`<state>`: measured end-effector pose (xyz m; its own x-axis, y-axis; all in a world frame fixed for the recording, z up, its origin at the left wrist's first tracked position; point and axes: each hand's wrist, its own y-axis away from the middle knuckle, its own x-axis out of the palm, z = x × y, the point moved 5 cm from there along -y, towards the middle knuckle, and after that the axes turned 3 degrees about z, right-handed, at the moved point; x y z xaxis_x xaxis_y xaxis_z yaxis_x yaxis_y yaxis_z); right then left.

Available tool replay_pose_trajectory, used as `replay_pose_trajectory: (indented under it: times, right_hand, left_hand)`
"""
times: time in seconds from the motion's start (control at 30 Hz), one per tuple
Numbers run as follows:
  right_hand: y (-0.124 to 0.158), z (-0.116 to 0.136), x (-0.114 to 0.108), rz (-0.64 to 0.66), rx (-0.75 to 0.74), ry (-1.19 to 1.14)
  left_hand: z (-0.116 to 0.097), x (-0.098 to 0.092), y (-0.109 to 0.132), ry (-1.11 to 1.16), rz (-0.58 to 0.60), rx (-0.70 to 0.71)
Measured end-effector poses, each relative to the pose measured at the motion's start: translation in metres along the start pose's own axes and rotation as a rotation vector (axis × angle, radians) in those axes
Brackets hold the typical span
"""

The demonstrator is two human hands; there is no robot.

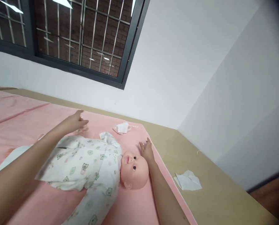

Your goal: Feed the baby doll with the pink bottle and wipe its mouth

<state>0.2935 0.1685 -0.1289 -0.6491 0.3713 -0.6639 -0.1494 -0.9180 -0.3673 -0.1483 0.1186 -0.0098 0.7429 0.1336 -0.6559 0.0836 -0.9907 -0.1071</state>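
- One doll (134, 172) lay face up on the pink blanket (134, 209), between the two forearms.
- Status, as judged: the printed top (87, 159) was on, covering torso and arms; fastening could not be confirmed. The left forearm (33, 159) hid part of the lower body, so what was left there could not be told.
- Left hand (76, 122): fingers spread, beyond the torso's far side; no grip on the doll.
- Right hand (147, 151): fingers loosely parted, just beside the head; any small item within could not be told.
- White packet (122, 128): between the hands, unheld.
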Motion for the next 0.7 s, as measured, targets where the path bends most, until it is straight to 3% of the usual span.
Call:
replay_pose_trajectory:
  times: [0.2, 0.33, 0.47, 0.57, 0.7]
  right_hand:
    - [0.003, 0.017, -0.011, -0.174, -0.128, 0.046]
    - [0.011, 0.04, -0.016, -0.276, -0.313, 0.108]
    - [0.02, 0.06, -0.006, -0.256, -0.521, 0.134]
    - [0.023, 0.065, 0.007, -0.201, -0.609, 0.141]
    - [0.023, 0.065, 0.022, -0.138, -0.612, 0.197]
  left_hand:
    - [-0.103, 0.079, 0.041, 0.013, 0.389, 0.382]
    - [-0.145, 0.132, 0.047, -0.034, 0.604, 0.457]
    - [-0.159, 0.176, 0.038, -0.073, 0.851, 0.396]
    - [-0.159, 0.198, 0.031, -0.128, 1.002, 0.369]
    - [-0.154, 0.217, 0.024, -0.182, 1.06, 0.367]
